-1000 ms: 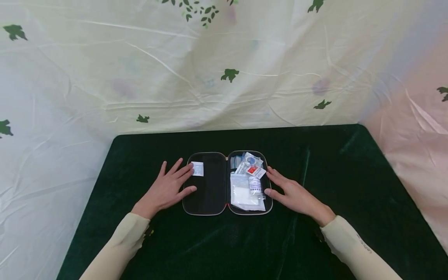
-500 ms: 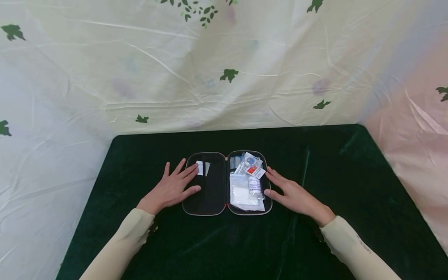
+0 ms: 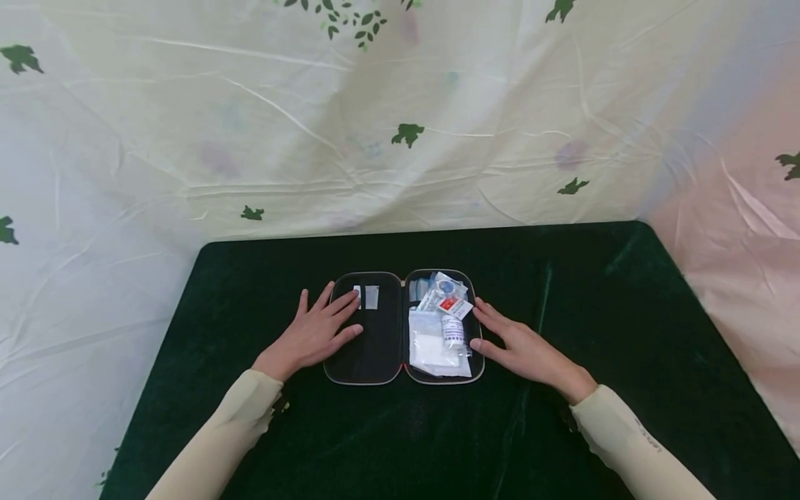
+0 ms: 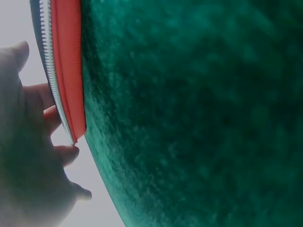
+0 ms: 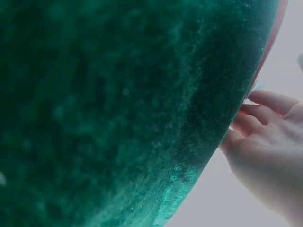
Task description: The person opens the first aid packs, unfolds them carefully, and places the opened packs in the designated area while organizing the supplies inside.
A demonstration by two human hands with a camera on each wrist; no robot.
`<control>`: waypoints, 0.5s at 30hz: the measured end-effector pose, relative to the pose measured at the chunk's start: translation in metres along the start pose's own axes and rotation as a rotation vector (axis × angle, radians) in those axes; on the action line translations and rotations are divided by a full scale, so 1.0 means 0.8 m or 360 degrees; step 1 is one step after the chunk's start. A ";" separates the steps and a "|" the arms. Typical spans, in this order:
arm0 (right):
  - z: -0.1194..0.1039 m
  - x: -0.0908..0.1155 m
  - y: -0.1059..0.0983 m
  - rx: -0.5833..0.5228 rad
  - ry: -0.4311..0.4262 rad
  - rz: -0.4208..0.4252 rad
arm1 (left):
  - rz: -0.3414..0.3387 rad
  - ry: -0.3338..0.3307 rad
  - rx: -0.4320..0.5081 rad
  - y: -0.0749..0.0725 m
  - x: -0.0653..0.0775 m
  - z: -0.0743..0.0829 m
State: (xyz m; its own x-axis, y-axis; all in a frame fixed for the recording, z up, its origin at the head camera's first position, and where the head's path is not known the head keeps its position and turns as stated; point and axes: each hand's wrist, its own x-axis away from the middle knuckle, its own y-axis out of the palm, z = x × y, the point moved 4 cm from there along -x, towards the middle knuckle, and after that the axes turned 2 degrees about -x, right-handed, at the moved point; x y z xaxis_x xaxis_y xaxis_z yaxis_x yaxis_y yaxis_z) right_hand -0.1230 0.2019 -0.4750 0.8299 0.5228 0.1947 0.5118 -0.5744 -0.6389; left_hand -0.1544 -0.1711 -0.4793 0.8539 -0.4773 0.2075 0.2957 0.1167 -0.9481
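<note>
A zip case (image 3: pixel 375 354) lies unfolded on the table, black inside, with a red outer side (image 4: pixel 68 61) in the left wrist view. My left hand (image 3: pixel 312 332) reaches over the left half with straight, spread fingers. Its fingertips rest on a small white packet (image 3: pixel 371 297), which passes under a dark strap and is partly hidden by them. My right hand (image 3: pixel 521 349) lies along the right rim, fingers extended, thumb at the edge. The right half holds a white bottle (image 3: pixel 453 330), a clear bag with white contents (image 3: pixel 431 344) and a red-and-white sachet (image 3: pixel 454 306).
Dark green velvet cloth covers the table (image 3: pixel 400 444) around the case. Behind it hangs a pale curtain (image 3: pixel 312 139) with green leaf prints, meeting the table's back edge. More clear and blue packets (image 3: pixel 420 289) fill the upper part of the right half.
My left hand has moved to the right, sliding the white packet with it, so that part of it now shows beyond the dark strap. The right hand stays at the rim.
</note>
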 end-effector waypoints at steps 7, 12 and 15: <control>0.001 0.000 -0.001 -0.0006 0.0006 0.0000 | -0.0025 -0.0020 0.0232 0.005 -0.002 0.005; 0.001 0.000 -0.001 -0.0016 0.0004 -0.0006 | -0.0007 -0.0035 0.0309 0.004 0.004 0.001; 0.001 0.000 -0.001 -0.0012 0.0004 -0.0009 | 0.0006 -0.0046 0.0299 0.002 0.010 -0.003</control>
State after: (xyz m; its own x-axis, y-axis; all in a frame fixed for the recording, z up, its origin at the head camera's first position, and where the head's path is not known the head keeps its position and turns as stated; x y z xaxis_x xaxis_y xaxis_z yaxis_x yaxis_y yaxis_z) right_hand -0.1238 0.2026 -0.4752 0.8276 0.5246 0.1998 0.5180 -0.5764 -0.6320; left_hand -0.1481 -0.1764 -0.4800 0.8663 -0.4518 0.2132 0.3647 0.2802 -0.8880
